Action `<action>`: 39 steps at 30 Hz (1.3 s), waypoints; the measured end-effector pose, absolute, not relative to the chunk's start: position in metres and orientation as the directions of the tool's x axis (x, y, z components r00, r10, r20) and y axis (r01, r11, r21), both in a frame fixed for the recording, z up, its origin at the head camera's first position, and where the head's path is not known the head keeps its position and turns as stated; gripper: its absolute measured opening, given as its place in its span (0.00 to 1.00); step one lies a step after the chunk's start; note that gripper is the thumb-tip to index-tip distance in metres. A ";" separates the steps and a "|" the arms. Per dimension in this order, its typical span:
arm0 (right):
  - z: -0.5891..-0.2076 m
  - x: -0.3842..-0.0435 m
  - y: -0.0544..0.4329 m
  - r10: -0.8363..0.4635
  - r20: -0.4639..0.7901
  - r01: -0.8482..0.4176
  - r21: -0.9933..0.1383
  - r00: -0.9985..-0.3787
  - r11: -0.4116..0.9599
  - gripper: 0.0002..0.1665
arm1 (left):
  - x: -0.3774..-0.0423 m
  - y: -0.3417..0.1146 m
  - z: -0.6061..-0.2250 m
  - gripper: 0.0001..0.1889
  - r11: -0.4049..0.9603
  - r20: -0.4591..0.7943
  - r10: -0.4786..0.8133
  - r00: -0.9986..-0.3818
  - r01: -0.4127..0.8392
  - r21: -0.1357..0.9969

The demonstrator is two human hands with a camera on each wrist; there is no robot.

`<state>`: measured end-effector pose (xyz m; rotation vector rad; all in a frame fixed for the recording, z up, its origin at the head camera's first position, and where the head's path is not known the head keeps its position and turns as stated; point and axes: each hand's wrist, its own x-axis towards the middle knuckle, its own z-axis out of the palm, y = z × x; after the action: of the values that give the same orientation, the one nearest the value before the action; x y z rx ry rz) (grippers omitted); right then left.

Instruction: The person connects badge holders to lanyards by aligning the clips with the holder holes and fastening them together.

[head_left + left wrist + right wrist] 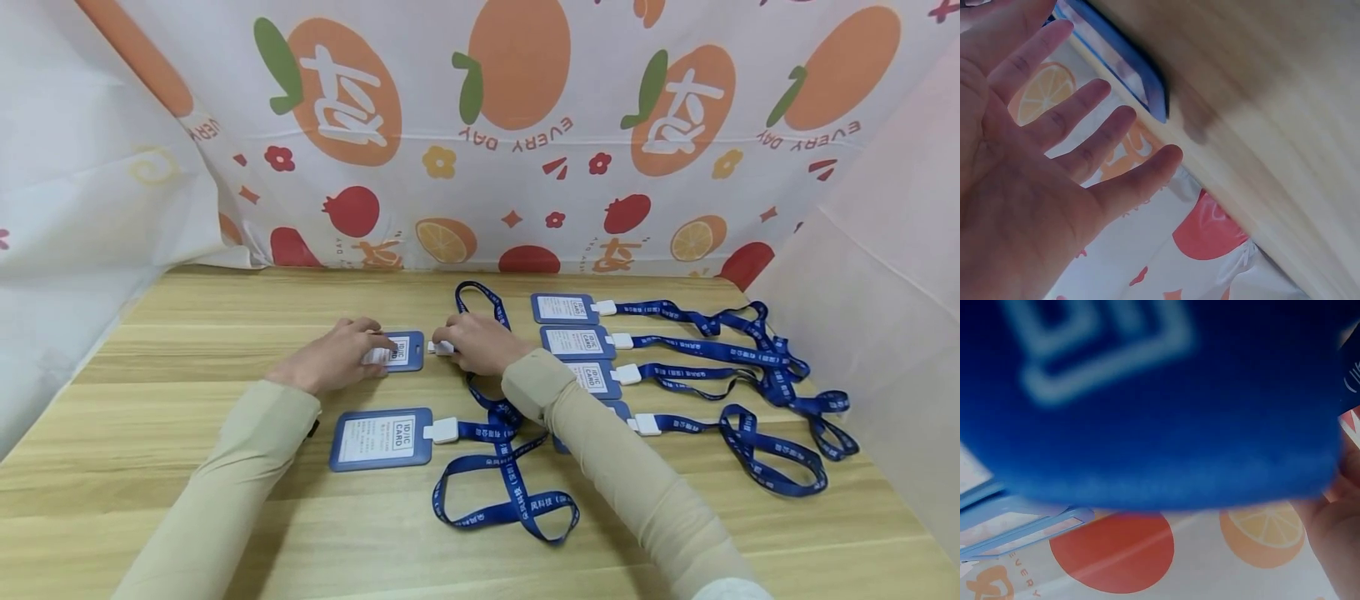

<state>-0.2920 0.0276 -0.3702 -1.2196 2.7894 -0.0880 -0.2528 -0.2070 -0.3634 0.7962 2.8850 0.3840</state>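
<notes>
In the head view, my left hand (336, 357) pinches a blue ID badge holder (409, 351) by its left part, thumb at the near edge. The left wrist view shows the other fingers (1085, 159) stretched out beside the badge holder (1124, 57). Just right of its slotted end, my right hand (483, 343) holds the white clip (440, 347) of a blue lanyard. Clip and holder are a little apart. The lanyard's loop (480, 292) runs behind and under the right hand. Blurred blue strap (1197, 444) covers most of the right wrist view, hiding the right fingertips.
A badge holder (381, 440) with its lanyard (513, 479) attached lies nearer me. On the right, several more badges (562, 308) form a column, their straps (772, 362) tangled toward the table's right side. A fruit-print cloth (480, 208) hangs behind the wooden table (225, 333).
</notes>
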 end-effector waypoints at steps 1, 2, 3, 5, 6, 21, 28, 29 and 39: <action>-0.370 -0.292 0.027 -0.732 -0.072 -0.725 -0.098 -0.678 0.682 0.22 | -0.252 -0.207 -0.364 0.18 0.828 -0.050 0.520 -0.852 0.489 0.273; -0.370 -0.291 0.026 -0.728 -0.080 -0.720 -0.107 -0.681 0.686 0.23 | -0.253 -0.207 -0.364 0.18 0.827 -0.048 0.523 -0.851 0.493 0.272; -0.370 -0.291 0.026 -0.724 -0.086 -0.715 -0.111 -0.685 0.690 0.23 | -0.253 -0.207 -0.365 0.18 0.827 -0.050 0.521 -0.852 0.490 0.275; -0.370 -0.291 0.025 -0.720 -0.097 -0.711 -0.114 -0.687 0.694 0.23 | -0.253 -0.207 -0.365 0.18 0.828 -0.051 0.518 -0.854 0.486 0.280; -0.370 -0.291 0.024 -0.720 -0.101 -0.711 -0.113 -0.687 0.694 0.23 | -0.253 -0.206 -0.365 0.18 0.828 -0.051 0.518 -0.854 0.486 0.280; -0.374 -0.297 0.025 -0.734 -0.093 -0.720 -0.147 -0.673 0.679 0.21 | -0.254 -0.203 -0.366 0.17 0.842 -0.073 0.507 -0.859 0.476 0.254; -0.376 -0.299 0.024 -0.749 -0.061 -0.736 -0.147 -0.660 0.661 0.19 | -0.252 -0.204 -0.367 0.17 0.852 -0.066 0.493 -0.868 0.466 0.239; -0.376 -0.300 0.023 -0.753 -0.054 -0.740 -0.149 -0.656 0.656 0.19 | -0.252 -0.204 -0.367 0.17 0.854 -0.066 0.489 -0.870 0.462 0.240; -0.378 -0.300 0.024 -0.755 -0.060 -0.740 -0.159 -0.653 0.653 0.19 | -0.250 -0.203 -0.367 0.15 0.845 -0.050 0.501 -0.864 0.476 0.245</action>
<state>-0.3000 0.0242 -0.3781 -1.2465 2.7452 -0.1823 -0.2495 -0.2027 -0.3672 0.7736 2.9090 0.3424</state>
